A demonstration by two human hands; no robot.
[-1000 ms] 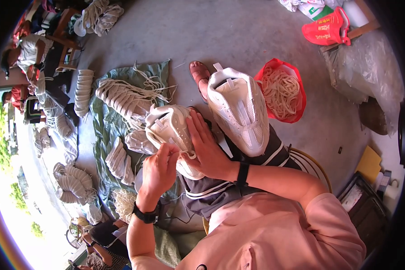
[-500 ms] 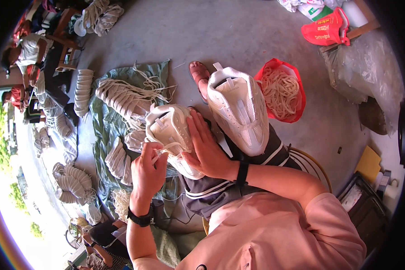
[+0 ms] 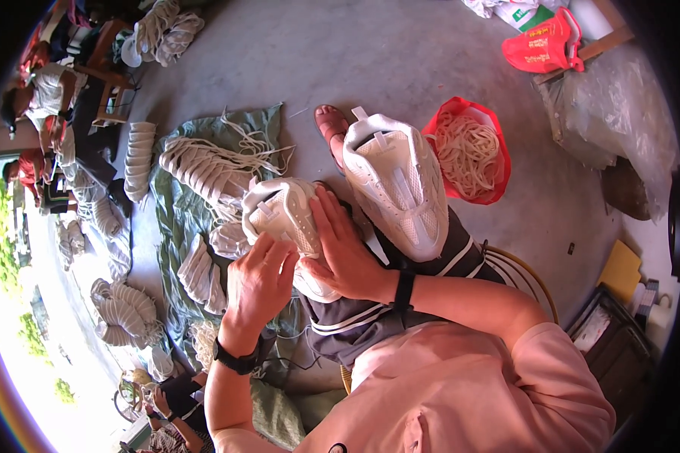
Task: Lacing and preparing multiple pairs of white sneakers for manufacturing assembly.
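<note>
A cream sneaker rests on my left thigh, toe toward me. My right hand grips it, fingers laid along its right side and thumb over the front. Above the lacing area, my left hand is closed in a pinch with its fingertips against the upper. The shoelace seen in that pinch a moment earlier is hidden behind the fingers now. On my right thigh lies a matching sneaker, with no lace visible through its eyelets.
Right of the second shoe stands a red bag of loose pale laces. Bundled pale shoe parts lie on a green sheet at left. Other people work at far left. Clear plastic hangs at right.
My left hand has moved up and slightly right over the sneaker, covering the lace that showed in its fingers. My right hand keeps its hold. The view has shifted slightly.
</note>
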